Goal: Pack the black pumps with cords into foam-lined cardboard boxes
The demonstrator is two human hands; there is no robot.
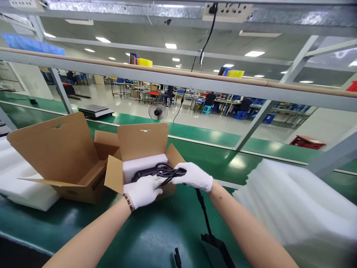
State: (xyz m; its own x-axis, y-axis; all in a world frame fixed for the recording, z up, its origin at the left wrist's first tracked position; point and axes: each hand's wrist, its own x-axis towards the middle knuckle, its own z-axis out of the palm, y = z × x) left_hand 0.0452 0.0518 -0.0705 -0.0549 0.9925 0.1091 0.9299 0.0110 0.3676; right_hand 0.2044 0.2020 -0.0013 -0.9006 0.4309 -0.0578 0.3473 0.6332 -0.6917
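Glossy green workbench [145,238] before a ceiling-lit workshop [125,109]; white-gloved right hand [193,176] grasps a looped black cable [166,172] over an open brown cardboard box [142,139]; white-gloved left hand [143,190], grip indeterminable.

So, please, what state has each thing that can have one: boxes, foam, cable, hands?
Left box: open, flap raised.
Middle box: open, white foam inside.
Left foam: piled.
Right foam: piled in layers.
Black cable: bundled in loops, held.
Right hand: gloved, closed on the black cable.
Left hand: gloved, at the middle box's opening; grip unclear.
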